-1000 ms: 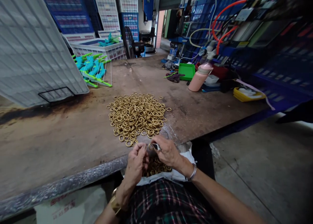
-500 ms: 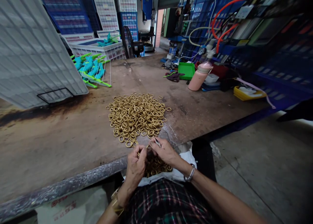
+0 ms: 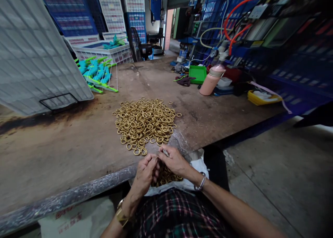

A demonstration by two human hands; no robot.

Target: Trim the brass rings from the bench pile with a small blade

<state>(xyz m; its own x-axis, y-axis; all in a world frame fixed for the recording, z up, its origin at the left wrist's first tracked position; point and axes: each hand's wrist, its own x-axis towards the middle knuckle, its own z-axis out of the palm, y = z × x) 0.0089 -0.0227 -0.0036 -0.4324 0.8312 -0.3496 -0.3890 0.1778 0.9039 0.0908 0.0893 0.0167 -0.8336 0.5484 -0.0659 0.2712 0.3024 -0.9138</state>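
A heap of gold-coloured rings (image 3: 145, 122) lies on the brown table (image 3: 99, 141), near its front edge. Just in front of it, my left hand (image 3: 147, 170) is closed, fingertips pinched together; what they hold is too small to make out. Touching it from the right, my right hand (image 3: 173, 160) is closed around a small grey metal tool (image 3: 165, 152). Below both hands, an open white bag (image 3: 202, 166) with more gold rings (image 3: 169, 175) rests at my lap, partly hidden by the hands.
Teal and green toy bows (image 3: 99, 71) lie beside a tilted white ribbed panel (image 3: 44, 54) on the left. A pink bottle (image 3: 212, 80), a green tray (image 3: 197, 74) and a yellow tray (image 3: 262, 97) stand to the right. Crates (image 3: 110, 21) are stacked behind.
My left hand has turned inward and its fingertips now meet those of my right hand. The right hand has shifted slightly left. The ring heap looks the same.
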